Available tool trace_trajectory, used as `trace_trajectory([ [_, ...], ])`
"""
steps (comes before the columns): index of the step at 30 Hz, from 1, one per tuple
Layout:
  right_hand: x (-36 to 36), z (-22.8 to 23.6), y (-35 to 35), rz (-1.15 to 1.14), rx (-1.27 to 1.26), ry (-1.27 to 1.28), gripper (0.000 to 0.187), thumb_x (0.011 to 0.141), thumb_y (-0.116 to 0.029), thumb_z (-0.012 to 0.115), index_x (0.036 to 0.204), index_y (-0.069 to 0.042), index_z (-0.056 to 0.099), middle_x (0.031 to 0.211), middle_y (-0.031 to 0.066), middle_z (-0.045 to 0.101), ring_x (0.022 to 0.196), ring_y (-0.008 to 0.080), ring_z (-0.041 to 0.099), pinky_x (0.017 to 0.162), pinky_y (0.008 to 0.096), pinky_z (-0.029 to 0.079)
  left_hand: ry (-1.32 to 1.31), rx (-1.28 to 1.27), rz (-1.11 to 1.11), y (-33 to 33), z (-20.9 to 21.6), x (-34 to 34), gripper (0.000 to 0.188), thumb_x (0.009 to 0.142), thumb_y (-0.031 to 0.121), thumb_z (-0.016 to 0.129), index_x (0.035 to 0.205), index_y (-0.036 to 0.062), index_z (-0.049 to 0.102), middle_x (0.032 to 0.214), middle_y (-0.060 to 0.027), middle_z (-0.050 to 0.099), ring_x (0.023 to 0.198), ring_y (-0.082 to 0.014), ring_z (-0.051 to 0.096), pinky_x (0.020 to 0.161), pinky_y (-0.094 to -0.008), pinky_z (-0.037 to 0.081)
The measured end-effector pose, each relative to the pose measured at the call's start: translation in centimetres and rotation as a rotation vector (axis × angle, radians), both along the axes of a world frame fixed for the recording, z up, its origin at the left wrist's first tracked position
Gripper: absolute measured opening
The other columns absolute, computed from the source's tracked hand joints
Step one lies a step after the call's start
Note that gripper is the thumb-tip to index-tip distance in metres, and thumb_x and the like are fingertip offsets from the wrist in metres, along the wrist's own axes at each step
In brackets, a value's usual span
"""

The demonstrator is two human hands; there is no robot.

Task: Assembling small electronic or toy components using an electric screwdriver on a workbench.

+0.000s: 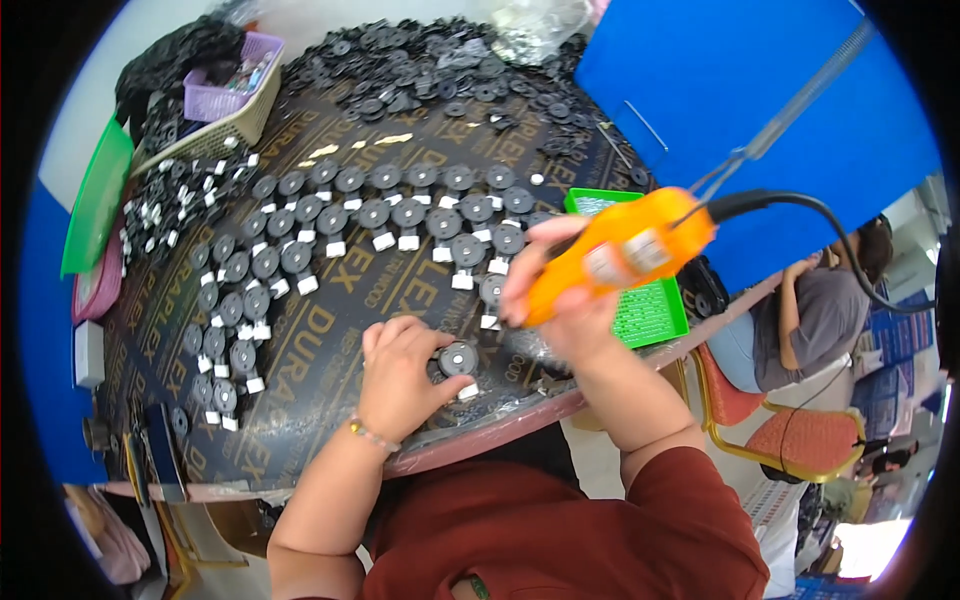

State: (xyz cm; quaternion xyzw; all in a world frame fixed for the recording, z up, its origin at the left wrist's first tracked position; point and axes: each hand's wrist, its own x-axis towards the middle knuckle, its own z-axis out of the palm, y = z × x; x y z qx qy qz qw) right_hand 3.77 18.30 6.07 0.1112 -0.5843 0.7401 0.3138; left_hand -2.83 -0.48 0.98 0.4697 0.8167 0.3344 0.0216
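At the table's near edge, my left hand [398, 372] is closed around a round black plastic part [459, 357] with a white tab, thumb and fingers at its sides. My right hand [583, 322] grips an orange corded electric screwdriver [630, 250], held tilted above the table to the right of that part. The tool's tip is hard to make out and seems apart from the part. Similar black discs with white tabs [373, 213] lie in curved rows beyond and to the left of my left hand.
A spring [815, 85] and a black cable [830, 215] run from the screwdriver. A green tray [683, 322] lies at the right edge. Loose black parts [400, 65] are heaped at the back, near baskets [262, 105] at far left. Another person [825, 310] sits at right.
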Motion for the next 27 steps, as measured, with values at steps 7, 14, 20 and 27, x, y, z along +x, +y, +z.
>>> trace_trajectory([
  [7, 2.1, 0.8, 12.7, -0.618, 0.230, -0.136, 0.024, 0.088, -0.012, 0.063, 0.104, -0.004, 0.048, 0.076, 0.0062, 0.058, 0.057, 0.0103, 0.057, 0.054, 0.0236, 0.046, 0.040, 0.018, 0.006, 0.8, 0.0, 0.3, 0.044, 0.059, 0.027, 0.083, 0.095, 0.0079, 0.066, 0.096, -0.0082, 0.064, 0.109, -0.0268, 0.052, 0.094, -0.0438, 0.032],
  [14, 2.3, -1.7, 14.8, -0.727, 0.187, -0.139, 0.025, 0.087, -0.015, 0.066, 0.102, -0.004, 0.048, 0.075, 0.0060, 0.058, 0.057, 0.0105, 0.057, 0.055, 0.0234, 0.047, 0.040, 0.023, -0.008, 0.8, -0.2, 0.1, 0.045, 0.059, 0.025, 0.083, 0.096, 0.0076, 0.065, 0.096, -0.0083, 0.063, 0.109, -0.0273, 0.052, 0.094, -0.0446, 0.032],
  [20, 2.4, -2.0, 15.1, -0.793, 0.224, -0.144, 0.027, 0.087, -0.016, 0.066, 0.102, -0.003, 0.049, 0.075, 0.0062, 0.059, 0.057, 0.0103, 0.057, 0.055, 0.0232, 0.047, 0.037, 0.010, -0.013, 0.7, -0.2, 0.1, 0.045, 0.059, 0.025, 0.083, 0.096, 0.0069, 0.065, 0.097, -0.0086, 0.064, 0.110, -0.0276, 0.051, 0.095, -0.0455, 0.032],
  [27, 2.8, -2.0, 14.9, -0.784, 0.234, -0.139, 0.022, 0.092, -0.016, 0.060, 0.104, -0.002, 0.048, 0.075, 0.0065, 0.061, 0.059, 0.0121, 0.057, 0.057, 0.0251, 0.047, 0.038, 0.011, -0.015, 0.7, -0.2, 0.0, 0.044, 0.060, 0.024, 0.082, 0.096, 0.0065, 0.066, 0.096, -0.0087, 0.064, 0.110, -0.0277, 0.051, 0.096, -0.0451, 0.031],
])
